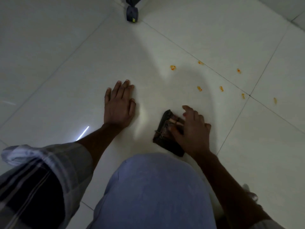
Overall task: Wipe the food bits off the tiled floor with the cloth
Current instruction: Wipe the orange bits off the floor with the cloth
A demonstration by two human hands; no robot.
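A dark folded cloth (166, 129) lies on the white tiled floor (66, 71), just right of centre. My right hand (191, 129) rests on top of it with the fingers spread and lightly bent, the forefinger lifted. My left hand (119, 103) presses flat on the bare tile to the left, fingers straight. Several orange food bits lie beyond the cloth to the upper right: one blob (172, 67), another bit (199, 88) and others strung along the grout line toward the right edge.
A dark furniture leg with a caster (132, 14) stands at the top centre. My knee in light blue cloth (153, 192) fills the bottom centre. Grout lines cross the floor diagonally.
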